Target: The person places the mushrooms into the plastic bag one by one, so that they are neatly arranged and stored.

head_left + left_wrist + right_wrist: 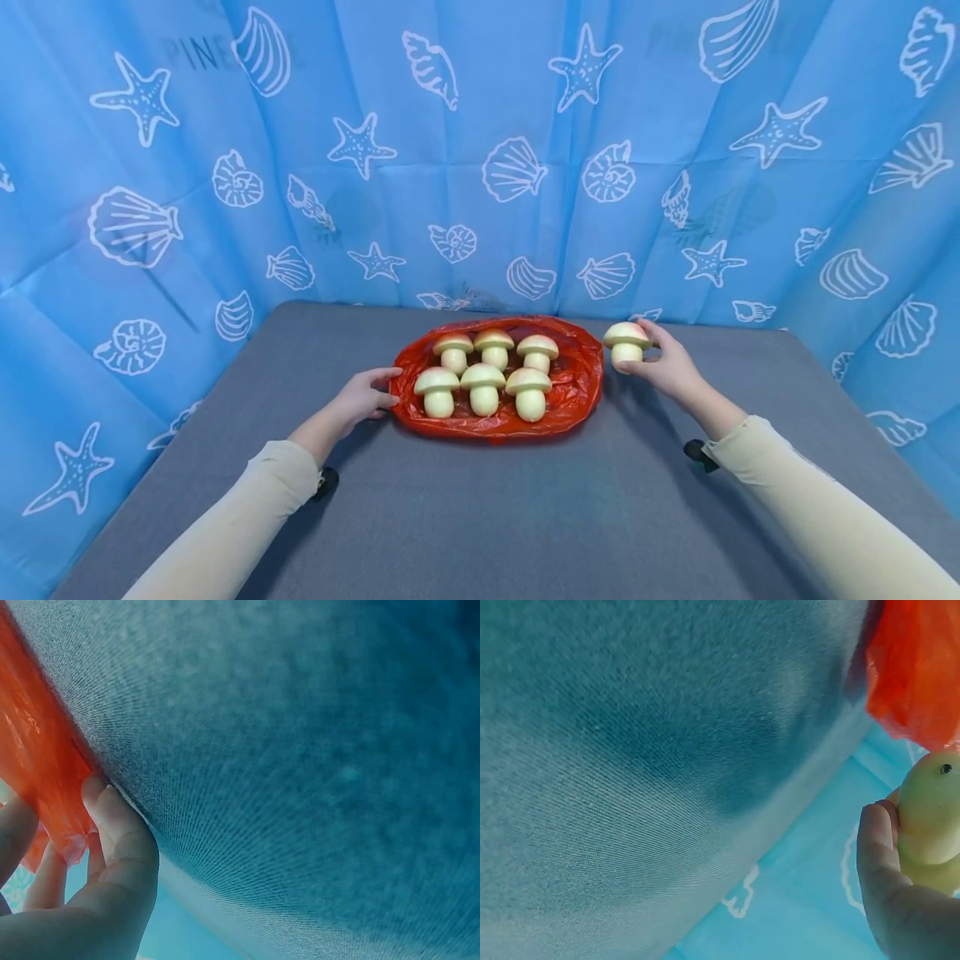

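Observation:
Several pale mushrooms [483, 390], toy-like, stand upright in two rows of three on a spread-out red plastic bag [577, 392]. At the bag's left end, my left hand [362, 396] grips its rim; the left wrist view shows thumb and fingers around the crinkled red plastic [45, 757]. Beyond the opposite end, my right hand [671, 367] holds another mushroom [626, 340] between thumb and fingers, cap up, close beside the bag. The right wrist view shows the underside of this mushroom's stem [934, 810], with a small dark hole in it.
A grey cloth-covered table [480, 508] lies under everything. Blue curtains [465, 167] with white shells and starfish hang along the back and both sides. Dark wrist devices [701, 456] sit below both pale sleeves [817, 500].

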`<state>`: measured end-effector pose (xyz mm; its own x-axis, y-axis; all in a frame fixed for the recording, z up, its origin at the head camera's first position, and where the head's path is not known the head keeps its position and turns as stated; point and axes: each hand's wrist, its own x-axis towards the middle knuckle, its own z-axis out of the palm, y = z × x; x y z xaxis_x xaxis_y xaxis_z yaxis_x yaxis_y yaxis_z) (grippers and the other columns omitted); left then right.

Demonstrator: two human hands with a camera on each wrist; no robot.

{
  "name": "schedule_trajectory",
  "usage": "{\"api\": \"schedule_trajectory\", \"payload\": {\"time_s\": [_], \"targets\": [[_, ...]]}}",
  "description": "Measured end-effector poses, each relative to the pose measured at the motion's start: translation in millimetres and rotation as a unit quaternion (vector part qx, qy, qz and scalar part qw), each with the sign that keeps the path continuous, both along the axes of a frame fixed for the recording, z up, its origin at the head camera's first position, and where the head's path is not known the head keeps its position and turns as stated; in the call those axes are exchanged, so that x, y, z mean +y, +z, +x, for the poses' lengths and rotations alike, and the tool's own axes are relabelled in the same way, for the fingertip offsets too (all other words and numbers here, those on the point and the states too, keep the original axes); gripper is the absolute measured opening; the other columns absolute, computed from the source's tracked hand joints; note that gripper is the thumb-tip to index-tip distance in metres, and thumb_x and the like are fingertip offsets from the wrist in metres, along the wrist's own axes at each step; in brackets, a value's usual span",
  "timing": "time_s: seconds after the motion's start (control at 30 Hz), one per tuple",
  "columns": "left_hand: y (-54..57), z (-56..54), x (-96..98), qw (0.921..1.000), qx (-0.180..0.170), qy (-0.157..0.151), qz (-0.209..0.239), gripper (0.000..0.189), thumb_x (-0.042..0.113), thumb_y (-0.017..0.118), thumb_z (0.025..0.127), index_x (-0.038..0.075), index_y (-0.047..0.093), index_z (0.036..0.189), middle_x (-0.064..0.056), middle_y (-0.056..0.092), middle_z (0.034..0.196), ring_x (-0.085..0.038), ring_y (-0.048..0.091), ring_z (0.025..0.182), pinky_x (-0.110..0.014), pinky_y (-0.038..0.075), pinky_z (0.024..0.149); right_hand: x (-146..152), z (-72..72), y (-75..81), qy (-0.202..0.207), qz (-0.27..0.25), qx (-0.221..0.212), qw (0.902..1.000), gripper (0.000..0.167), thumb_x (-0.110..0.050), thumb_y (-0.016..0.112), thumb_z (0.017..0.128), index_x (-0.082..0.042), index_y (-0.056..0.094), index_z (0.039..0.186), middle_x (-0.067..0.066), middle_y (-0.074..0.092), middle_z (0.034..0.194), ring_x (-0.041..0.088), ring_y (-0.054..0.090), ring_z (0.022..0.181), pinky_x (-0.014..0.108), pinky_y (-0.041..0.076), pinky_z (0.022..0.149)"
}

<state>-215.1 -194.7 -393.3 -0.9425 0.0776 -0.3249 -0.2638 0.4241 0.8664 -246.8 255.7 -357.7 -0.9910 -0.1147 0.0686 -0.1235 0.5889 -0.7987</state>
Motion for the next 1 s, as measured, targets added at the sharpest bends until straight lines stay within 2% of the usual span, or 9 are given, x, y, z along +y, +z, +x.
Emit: {"api": "schedule_trajectory", "payload": {"time_s": [0.1,0.3,0.47,0.73,1.0], "targets": [[0.0,0.1,-0.1,1.0,-0.002,-0.001,0.003,0.055,0.001,0.056,0.095,0.007,0.041,0.148,-0.022,0.035,0.151,-0.036,0.041,0.129,-0.049,0.045,0.095,-2,8.3,6.7,-0.001,0.0,-0.014,0.9999,0.088,-0.019,0.071,0.089,0.006,0.014,0.152,0.036,0.033,0.138,0.051,0.051,0.113,0.052,0.048,0.091],[0.1,0.0,0.0,1.0,-0.005,0.003,0.005,0.056,0.001,0.056,0.095,0.007,0.04,0.148,-0.022,0.034,0.151,-0.037,0.04,0.13,-0.049,0.045,0.096,-8,18.9,14.9,0.002,-0.002,-0.03,0.9995,0.086,-0.017,0.068,0.091,0.004,0.011,0.153,0.036,0.034,0.138,0.051,0.05,0.117,0.05,0.048,0.091],[0.1,0.9,-0.4,1.0,-0.004,0.002,0.008,0.055,0.002,0.055,0.095,0.008,0.04,0.148,-0.022,0.035,0.151,-0.036,0.041,0.129,-0.049,0.045,0.096,-12,27.5,16.4,0.014,-0.008,-0.025,0.9996,0.085,-0.017,0.068,0.092,0.004,0.013,0.152,0.035,0.035,0.137,0.048,0.054,0.111,0.041,0.052,0.085],[-0.2,1.5,-0.3,1.0,0.001,0.0,0.008,0.055,0.002,0.055,0.095,0.007,0.04,0.148,-0.022,0.035,0.15,-0.037,0.041,0.129,-0.049,0.045,0.096,-23,39.8,17.5,0.03,-0.033,-0.006,0.999,0.082,-0.017,0.069,0.091,0.004,0.017,0.152,0.031,0.042,0.133,0.041,0.057,0.106,0.023,0.051,0.076],[0.4,1.8,0.2,1.0,0.001,0.002,0.006,0.056,0.001,0.055,0.095,0.008,0.04,0.148,-0.022,0.034,0.15,-0.037,0.041,0.129,-0.049,0.045,0.096,-37,44.9,9.3,0.04,-0.033,0.004,0.9986,0.081,-0.016,0.072,0.088,0.005,0.023,0.15,0.029,0.047,0.131,0.03,0.057,0.093,0.025,0.05,0.069]]}}
